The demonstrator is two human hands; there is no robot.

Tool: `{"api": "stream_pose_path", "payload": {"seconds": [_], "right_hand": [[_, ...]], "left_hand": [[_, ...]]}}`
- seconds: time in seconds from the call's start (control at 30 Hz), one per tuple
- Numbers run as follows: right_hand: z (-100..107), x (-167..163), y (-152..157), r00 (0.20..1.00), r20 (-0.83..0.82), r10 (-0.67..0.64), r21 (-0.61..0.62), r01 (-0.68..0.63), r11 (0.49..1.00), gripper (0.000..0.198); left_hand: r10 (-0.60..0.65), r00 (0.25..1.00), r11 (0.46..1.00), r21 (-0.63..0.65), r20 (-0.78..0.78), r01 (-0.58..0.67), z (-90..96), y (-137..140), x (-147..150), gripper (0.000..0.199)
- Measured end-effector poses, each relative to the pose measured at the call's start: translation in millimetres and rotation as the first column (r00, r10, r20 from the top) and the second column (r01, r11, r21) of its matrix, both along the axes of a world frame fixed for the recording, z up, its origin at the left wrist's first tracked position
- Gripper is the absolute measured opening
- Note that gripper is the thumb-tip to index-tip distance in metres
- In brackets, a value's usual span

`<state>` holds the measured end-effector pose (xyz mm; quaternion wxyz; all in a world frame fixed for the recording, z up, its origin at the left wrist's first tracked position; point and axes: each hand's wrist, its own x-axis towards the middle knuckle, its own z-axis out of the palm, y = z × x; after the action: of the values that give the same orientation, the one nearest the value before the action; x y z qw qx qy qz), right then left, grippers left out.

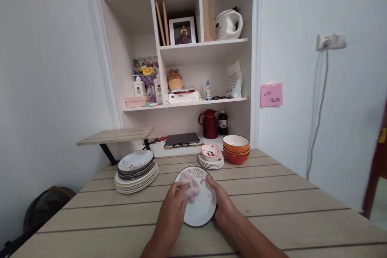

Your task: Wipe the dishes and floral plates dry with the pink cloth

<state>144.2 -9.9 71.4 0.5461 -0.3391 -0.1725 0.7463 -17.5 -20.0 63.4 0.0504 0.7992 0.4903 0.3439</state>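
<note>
A white plate (198, 211) with a dark rim and brown floral print is tilted up above the wooden table (260, 225). My right hand (223, 205) grips its right edge, thumb on the face and fingers behind. Bunched in my left hand (175, 203) is a pale pink cloth (191, 187), pressed against the upper left of the plate's face. Left of my hands stands a stack of plates (136, 171), with a matching floral plate on top. Beyond the held plate are small white saucers (211, 163) with a pink patterned dish (211, 151) on them.
Orange and red bowls (236, 151) are stacked at the table's back right. Behind the table, a shelf unit holds a red thermos jug (209, 124), a dark bottle (223, 123) and a laptop (183, 139). A small raised wooden stand (115, 136) is at the back left.
</note>
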Motion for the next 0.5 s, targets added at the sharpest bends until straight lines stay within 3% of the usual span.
{"api": "stream_pose_path", "payload": {"seconds": [0.13, 0.23, 0.37, 0.5], "right_hand": [[-2.5, 0.8, 1.5, 0.999, -0.013, 0.035, 0.025, -0.035, 0.999, 0.042], [-5.1, 1.2, 3.4, 0.999, -0.032, 0.043, 0.038, -0.042, 0.998, 0.044], [-7.4, 0.3, 4.1, 0.999, -0.03, 0.04, 0.053, -0.038, 0.998, 0.045], [-8.6, -0.5, 5.0, 0.997, -0.058, 0.044, 0.062, -0.04, 0.997, 0.045]], "left_hand": [[-0.038, 0.999, 0.998, 0.053, -0.022, 0.04, -1.2, 7.1, 13.4, 0.043], [-0.052, 0.99, 0.978, 0.192, -0.131, 0.077, -9.0, 11.1, 9.4, 0.044], [0.028, 0.969, 0.906, 0.415, -0.245, 0.079, -16.4, 15.5, -2.3, 0.051], [0.084, 0.957, 0.878, 0.474, -0.277, 0.06, -21.2, 17.5, -0.5, 0.049]]}}
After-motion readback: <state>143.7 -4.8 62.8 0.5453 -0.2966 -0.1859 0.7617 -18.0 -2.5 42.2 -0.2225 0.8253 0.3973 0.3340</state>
